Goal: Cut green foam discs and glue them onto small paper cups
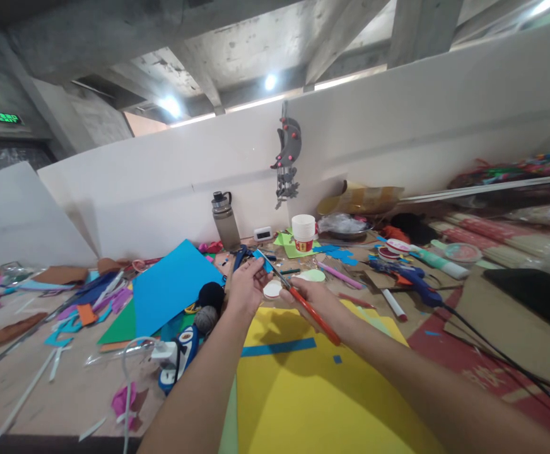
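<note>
My right hand grips a pair of red-handled scissors, whose blades point up and left toward my left hand. My left hand pinches a small blue paper piece at the scissor tips. Both hands hover above a large yellow sheet that carries a blue strip. A white round cut-out lies just beneath the hands.
A blue sheet over a green one lies at the left with yarn balls. A water bottle, a paper cup, a blue glue gun with its cable, markers and paper scraps crowd the table by a white partition.
</note>
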Demonstrator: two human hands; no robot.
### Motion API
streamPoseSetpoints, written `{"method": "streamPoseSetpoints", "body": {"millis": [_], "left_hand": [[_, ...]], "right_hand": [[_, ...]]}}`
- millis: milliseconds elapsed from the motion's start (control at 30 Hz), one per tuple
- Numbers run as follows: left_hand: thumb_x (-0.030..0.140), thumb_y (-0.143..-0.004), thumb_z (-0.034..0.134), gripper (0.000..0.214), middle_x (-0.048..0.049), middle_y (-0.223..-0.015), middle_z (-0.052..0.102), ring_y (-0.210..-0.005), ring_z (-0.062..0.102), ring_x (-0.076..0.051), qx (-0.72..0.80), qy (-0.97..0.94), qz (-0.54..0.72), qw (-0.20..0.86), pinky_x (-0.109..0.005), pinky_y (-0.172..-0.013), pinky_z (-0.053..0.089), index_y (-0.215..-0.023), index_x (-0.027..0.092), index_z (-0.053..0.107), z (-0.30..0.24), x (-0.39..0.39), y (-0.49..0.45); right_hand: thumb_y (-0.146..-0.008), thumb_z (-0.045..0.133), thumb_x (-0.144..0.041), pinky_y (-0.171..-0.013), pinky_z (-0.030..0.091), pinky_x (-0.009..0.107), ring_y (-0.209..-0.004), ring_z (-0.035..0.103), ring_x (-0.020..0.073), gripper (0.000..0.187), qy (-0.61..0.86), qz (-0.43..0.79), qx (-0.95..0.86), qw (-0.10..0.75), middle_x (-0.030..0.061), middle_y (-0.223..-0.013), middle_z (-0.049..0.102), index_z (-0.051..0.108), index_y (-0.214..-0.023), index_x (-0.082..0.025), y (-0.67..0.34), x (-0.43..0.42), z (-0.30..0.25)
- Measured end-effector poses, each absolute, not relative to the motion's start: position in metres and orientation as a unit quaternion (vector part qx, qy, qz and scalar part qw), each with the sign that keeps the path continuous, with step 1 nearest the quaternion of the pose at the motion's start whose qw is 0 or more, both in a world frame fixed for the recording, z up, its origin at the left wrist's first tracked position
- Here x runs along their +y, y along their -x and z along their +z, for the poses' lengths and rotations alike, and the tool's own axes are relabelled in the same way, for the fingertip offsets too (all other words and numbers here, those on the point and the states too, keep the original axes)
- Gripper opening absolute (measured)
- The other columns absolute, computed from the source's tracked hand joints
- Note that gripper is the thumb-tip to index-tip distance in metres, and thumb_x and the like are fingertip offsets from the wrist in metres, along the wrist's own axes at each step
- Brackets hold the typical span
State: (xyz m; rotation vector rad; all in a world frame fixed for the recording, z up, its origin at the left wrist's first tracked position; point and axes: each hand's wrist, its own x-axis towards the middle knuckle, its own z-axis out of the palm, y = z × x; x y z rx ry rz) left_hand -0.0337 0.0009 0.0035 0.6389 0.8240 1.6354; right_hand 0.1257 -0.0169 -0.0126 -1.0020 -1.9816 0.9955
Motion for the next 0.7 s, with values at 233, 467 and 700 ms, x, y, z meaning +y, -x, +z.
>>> {"method": "streamPoseSetpoints", "body": {"millis": [233, 467, 700], "left_hand": [[0.012, -0.066, 0.073, 0.012, 0.0009, -0.056, 0.060, -0.048, 0.056, -0.007, 0.353, -0.275, 0.693, 0.565, -0.018, -0.050, 0.051, -0.069, 0.012, 0.061, 0.0067, 0.0008, 0.0353], [0.013, -0.064, 0.073, 0.014, 0.0012, -0.055, 0.059, -0.048, 0.055, -0.007, 0.357, -0.269, 0.692, 0.567, -0.018, -0.050, 0.050, -0.068, 0.012, 0.060, 0.0070, 0.0008, 0.0365], [0.015, -0.063, 0.074, 0.016, 0.0013, -0.056, 0.061, -0.048, 0.056, -0.007, 0.362, -0.284, 0.681, 0.569, -0.018, -0.050, 0.050, -0.070, 0.013, 0.059, 0.0054, 0.0015, 0.0376]], "right_hand": [[-0.078, 0.057, -0.051, -0.043, 0.030, 0.021, -0.045, 0.038, 0.0098, 0.033, 0.387, 0.412, -0.745, 0.353, -0.0055, -0.049, 0.041, 0.059, -0.072, -0.019, -0.1248, -0.0185, -0.0100], [-0.078, 0.057, -0.049, -0.049, 0.033, 0.022, -0.054, 0.042, 0.0108, 0.032, 0.396, 0.405, -0.735, 0.373, -0.0031, -0.060, 0.051, 0.063, -0.076, -0.018, -0.1221, -0.0228, -0.0105], [-0.077, 0.058, -0.048, -0.046, 0.032, 0.022, -0.047, 0.043, 0.0115, 0.029, 0.415, 0.409, -0.722, 0.373, -0.0044, -0.049, 0.046, 0.059, -0.070, -0.020, -0.1217, -0.0211, -0.0115]]}}
